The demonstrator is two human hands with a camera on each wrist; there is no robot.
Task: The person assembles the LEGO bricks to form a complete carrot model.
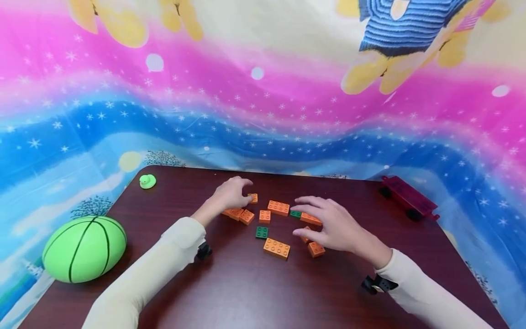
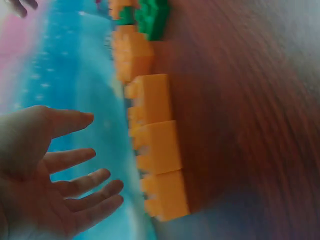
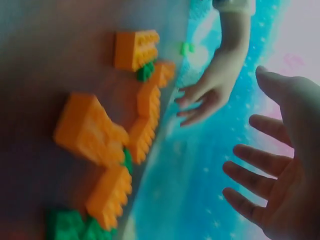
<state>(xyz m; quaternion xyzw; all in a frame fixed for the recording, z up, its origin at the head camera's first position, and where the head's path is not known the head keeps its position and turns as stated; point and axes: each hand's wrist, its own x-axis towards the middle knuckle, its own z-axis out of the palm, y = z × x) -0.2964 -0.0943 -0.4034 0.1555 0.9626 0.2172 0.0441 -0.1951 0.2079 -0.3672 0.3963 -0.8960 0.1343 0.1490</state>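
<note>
Head view: both hands [image 1: 229, 194] [image 1: 334, 223], spread and empty, hover near boxy, round-studded orange bricks [image 1: 277, 248].

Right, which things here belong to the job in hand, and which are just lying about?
Likely the job, being nearest the hands:
orange blocks, scattered between and around the left hand and right hand
green blocks, among them

Apparently just lying about:
green ball, left edge
green toy duck, back left corner
red toy cart, back right corner

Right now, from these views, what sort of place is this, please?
Perhaps an indoor play corner: toy bricks on a dark table, a green ball near its left edge, and a colourful printed cloth behind.
</note>
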